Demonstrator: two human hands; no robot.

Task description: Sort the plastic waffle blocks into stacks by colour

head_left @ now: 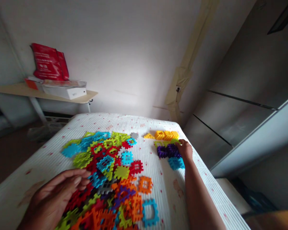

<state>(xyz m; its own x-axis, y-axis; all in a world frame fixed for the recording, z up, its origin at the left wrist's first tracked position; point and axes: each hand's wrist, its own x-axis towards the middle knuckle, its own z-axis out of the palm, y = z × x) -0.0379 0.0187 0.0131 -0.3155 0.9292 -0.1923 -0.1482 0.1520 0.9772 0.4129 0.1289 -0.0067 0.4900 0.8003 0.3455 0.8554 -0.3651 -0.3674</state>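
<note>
A big loose pile of coloured plastic interlocking tiles (pixel 110 172) lies on a white mat (pixel 38 163) dotted with red. My left hand (pixel 60 195) rests at the pile's near left edge, fingers stretched and close together, holding nothing I can see. My right hand (pixel 185 149) reaches to the far right, fingers curled at a lime green tile (pixel 174 141). Sorted stacks lie there: yellow tiles (pixel 166 135), purple tiles (pixel 168 151), blue tiles (pixel 176 163).
A wooden shelf (pixel 45 94) at the back left carries a red bag (pixel 49 62) and a white box (pixel 64 92). A grey cabinet (pixel 242 105) stands close on the right. The mat's right edge drops off beside my right arm.
</note>
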